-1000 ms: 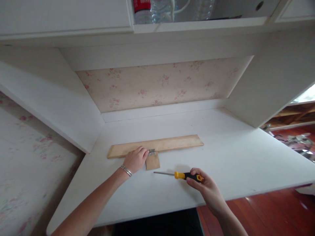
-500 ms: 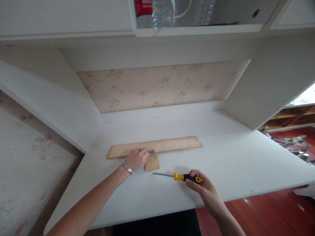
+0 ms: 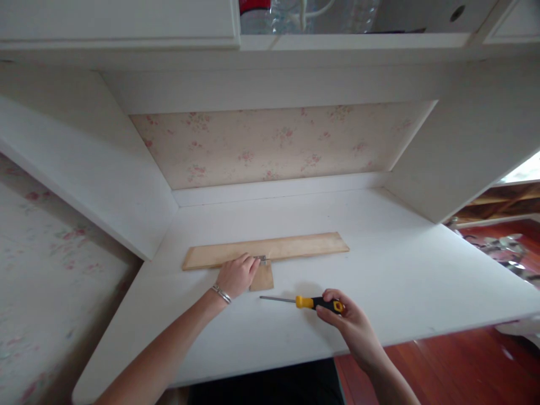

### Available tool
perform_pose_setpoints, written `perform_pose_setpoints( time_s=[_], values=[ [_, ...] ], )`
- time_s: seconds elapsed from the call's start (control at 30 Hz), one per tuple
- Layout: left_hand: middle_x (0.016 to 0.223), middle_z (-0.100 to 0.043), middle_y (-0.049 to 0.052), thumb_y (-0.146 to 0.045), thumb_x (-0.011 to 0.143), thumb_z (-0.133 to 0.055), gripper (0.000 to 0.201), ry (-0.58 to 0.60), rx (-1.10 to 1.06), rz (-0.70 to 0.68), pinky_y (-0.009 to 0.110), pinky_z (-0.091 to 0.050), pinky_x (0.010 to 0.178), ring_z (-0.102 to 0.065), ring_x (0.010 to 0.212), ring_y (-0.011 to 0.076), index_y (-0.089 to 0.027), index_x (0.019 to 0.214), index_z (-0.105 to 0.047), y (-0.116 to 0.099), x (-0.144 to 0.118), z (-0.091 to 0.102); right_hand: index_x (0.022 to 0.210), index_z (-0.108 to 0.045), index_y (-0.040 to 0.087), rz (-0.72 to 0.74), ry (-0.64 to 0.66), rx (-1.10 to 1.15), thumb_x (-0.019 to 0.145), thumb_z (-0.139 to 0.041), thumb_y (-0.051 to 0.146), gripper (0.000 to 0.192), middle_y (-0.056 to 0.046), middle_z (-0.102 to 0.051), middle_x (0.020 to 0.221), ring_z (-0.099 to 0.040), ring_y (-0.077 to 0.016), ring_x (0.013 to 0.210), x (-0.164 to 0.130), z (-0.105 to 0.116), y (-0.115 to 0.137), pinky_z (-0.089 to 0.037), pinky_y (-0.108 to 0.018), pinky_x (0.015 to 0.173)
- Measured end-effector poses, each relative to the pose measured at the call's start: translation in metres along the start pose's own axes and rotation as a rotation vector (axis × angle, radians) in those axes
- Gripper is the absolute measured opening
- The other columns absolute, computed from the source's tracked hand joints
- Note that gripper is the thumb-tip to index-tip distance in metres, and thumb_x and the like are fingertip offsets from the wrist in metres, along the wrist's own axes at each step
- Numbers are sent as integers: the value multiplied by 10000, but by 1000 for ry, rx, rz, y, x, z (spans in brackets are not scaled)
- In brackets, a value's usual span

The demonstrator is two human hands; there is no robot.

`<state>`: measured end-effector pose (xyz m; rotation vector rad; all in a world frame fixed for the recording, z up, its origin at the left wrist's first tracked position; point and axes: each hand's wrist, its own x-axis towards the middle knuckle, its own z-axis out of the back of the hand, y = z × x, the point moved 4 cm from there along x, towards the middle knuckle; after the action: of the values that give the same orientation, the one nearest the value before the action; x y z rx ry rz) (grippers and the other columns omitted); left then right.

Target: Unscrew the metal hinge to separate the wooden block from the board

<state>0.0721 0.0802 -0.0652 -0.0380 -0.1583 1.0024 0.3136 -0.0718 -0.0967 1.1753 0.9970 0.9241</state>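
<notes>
A long wooden board (image 3: 304, 244) lies across the white desk, and a small wood block (image 3: 262, 278) sits against its near edge. Over the joint between them is a small metal hinge (image 3: 262, 258). My left hand (image 3: 239, 274), with a silver bracelet at the wrist, rests there, its closed fingers on the left end of the hinge and hiding part of it. My right hand (image 3: 342, 313) grips the black and yellow handle of a screwdriver (image 3: 304, 302). Its shaft points left, the tip just in front of the block and apart from it.
The white desk (image 3: 405, 270) has side panels left and right and a floral back wall (image 3: 278, 146). Above hangs a cabinet (image 3: 118, 25) with plastic bottles in its open shelf. Red wooden floor (image 3: 447, 365) shows beyond the near edge.
The view has tilted down slightly. My left hand has shifted a little right over the hinge. The screwdriver in my right hand has moved only slightly left.
</notes>
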Motion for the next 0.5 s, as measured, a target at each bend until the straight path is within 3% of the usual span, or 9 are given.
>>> perform_pose_setpoints(
  time_s=[0.1, 0.2, 0.4, 0.5],
  values=[
    [1077, -595, 51, -245, 933, -348, 295, 27, 12, -235, 264, -454, 736, -588, 875, 151, -246, 1128, -571, 4, -3, 5, 815, -561, 221, -8, 2, 0, 674, -721, 385, 269, -9, -541, 885, -501, -173, 783, 1, 0, -2, -413, -274, 686],
    [1090, -585, 47, -130, 885, -413, 328, 53, 89, -393, 292, -445, 779, -559, 933, 168, -262, 1148, -559, 10, -1, 6, 819, -557, 225, -10, 17, 6, 682, -719, 372, 258, -1, -535, 883, -489, -165, 782, 1, -1, -2, -398, -264, 684],
    [910, -617, 62, -133, 908, -393, 231, 22, 183, -511, 319, -427, 755, -565, 862, 180, -193, 1008, -593, 11, 6, 3, 844, -536, 238, -25, 44, 10, 708, -705, 378, 257, 10, -520, 904, -474, -156, 796, 2, -3, -4, -380, -255, 698],
    [850, -608, 56, -144, 920, -376, 216, -12, 225, -494, 311, -423, 713, -574, 796, 176, -174, 950, -588, 9, 6, 0, 848, -534, 236, -25, 48, 5, 715, -700, 378, 255, 10, -515, 891, -469, -153, 783, 1, -3, -3, -377, -256, 691]
  ],
)
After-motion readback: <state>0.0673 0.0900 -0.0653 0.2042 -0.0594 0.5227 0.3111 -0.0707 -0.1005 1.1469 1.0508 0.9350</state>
